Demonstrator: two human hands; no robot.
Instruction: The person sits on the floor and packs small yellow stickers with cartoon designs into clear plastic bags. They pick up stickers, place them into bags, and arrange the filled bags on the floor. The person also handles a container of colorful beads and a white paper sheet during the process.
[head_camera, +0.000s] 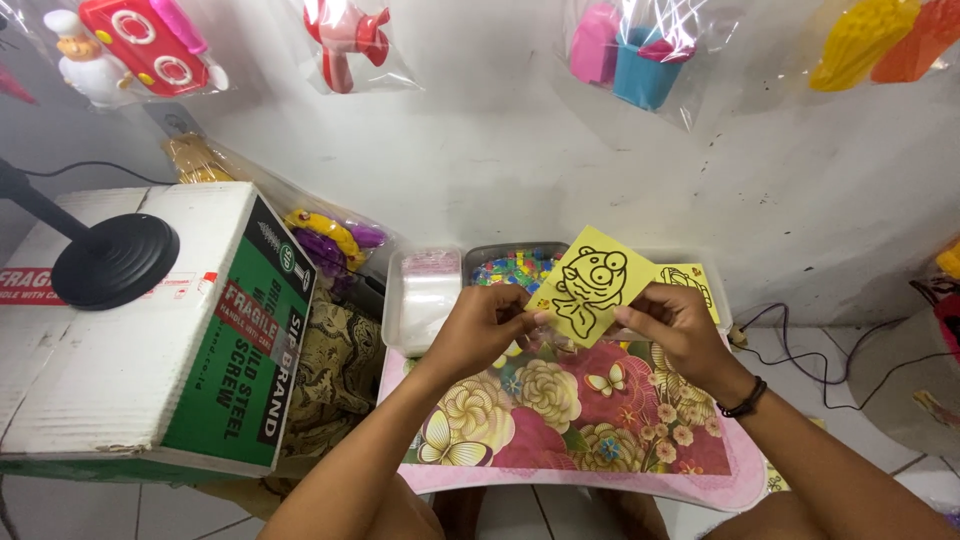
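Mid-frame, left hand (480, 325) and right hand (672, 322) pinch a yellow card (592, 284) by opposite lower edges, fingers closed

Wall (500, 150): white, scuffed, hung with bagged toys (640, 50)
Floor (810, 370): pale tiles, black cables (800, 340)
Left: cardboard box (130, 340)

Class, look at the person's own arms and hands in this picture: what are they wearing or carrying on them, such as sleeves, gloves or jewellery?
Both forearms are bare, with no sleeves in view, and neither hand wears a glove. The left hand shows no ring, watch or band. The right hand has a thin black bracelet around its wrist, seemingly of small beads or cord. No other markings or jewellery can be made out.
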